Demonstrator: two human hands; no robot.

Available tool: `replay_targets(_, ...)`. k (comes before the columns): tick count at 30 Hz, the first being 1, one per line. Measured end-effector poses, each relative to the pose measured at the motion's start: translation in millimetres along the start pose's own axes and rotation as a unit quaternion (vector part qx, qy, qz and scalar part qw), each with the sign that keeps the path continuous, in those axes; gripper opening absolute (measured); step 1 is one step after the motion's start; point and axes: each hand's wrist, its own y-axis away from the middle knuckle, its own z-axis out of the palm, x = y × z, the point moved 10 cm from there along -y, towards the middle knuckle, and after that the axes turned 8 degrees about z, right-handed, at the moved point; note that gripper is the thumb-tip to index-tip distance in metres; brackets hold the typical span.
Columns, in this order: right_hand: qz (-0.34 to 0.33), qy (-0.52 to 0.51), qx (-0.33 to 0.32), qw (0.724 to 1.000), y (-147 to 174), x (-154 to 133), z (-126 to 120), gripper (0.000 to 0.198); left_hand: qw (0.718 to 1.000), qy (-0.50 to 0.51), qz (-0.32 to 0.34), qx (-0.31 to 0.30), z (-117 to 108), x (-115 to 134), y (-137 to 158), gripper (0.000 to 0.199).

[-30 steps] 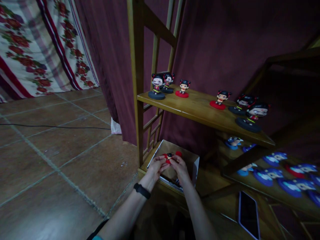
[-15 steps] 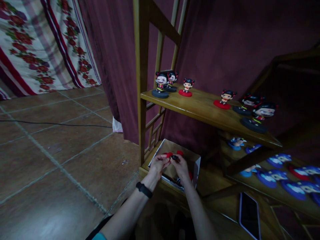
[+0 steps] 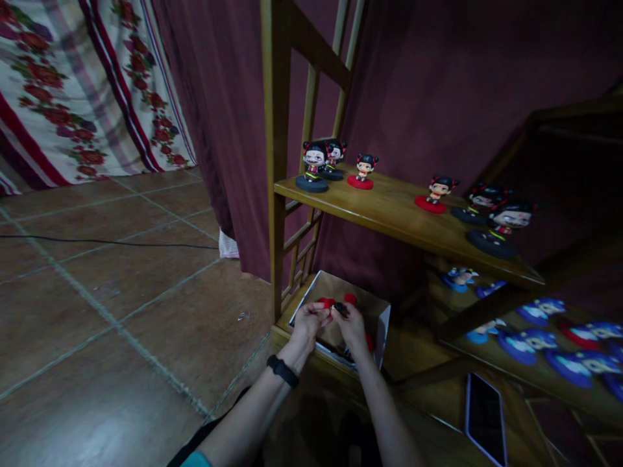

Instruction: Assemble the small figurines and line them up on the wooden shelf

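Observation:
Both hands are close together over an open cardboard box [image 3: 384,327] on the low shelf. My left hand [image 3: 310,320] is closed on a round red base [image 3: 327,303]. Beside it, my right hand [image 3: 351,323] pinches a small black-haired figurine [image 3: 340,308], its head showing above the fingers. The two pieces meet or nearly meet; whether they are joined I cannot tell. Another red base [image 3: 350,298] lies in the box behind my right hand. More red and dark pieces sit partly hidden under my right wrist.
Black-haired figurines on red or dark bases stand along the wooden shelf [image 3: 389,204] above. Several blue-based figurines [image 3: 528,345] fill the lower right shelf. A phone [image 3: 485,418] lies at lower right. A wooden post [image 3: 275,155] rises left of the box; a cable [image 3: 107,240] crosses the floor.
The figurine in my right hand has turned slightly, and that hand has shifted a little. The head view has moved very slightly. Both hands keep their hold.

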Motion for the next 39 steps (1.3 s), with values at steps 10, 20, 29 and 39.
replay_targets(10, -0.041, 0.012, -0.066, 0.997, 1.3, -13.2, 6.1, 0.020, 0.998, -0.028, -0.036, -0.036, 4.3, 0.8, 0.2, 0.016)
replay_targets(20, -0.012, -0.016, -0.108, 0.994, 0.1, -11.8, 5.3, 0.018, 0.996, -0.050, -0.051, -0.050, 2.8, -7.7, -2.7, 0.014)
replay_targets(29, 0.027, -0.067, -0.092, 0.993, 2.2, -2.0, 10.5, 0.015, 0.995, -0.070, -0.054, -0.049, 0.2, -7.2, 0.5, 0.012)
replay_targets(39, 0.076, -0.171, -0.092, 0.978, 12.1, -9.6, 10.2, 0.027, 0.989, -0.034, -0.121, -0.078, 3.6, -8.9, 2.5, 0.011)
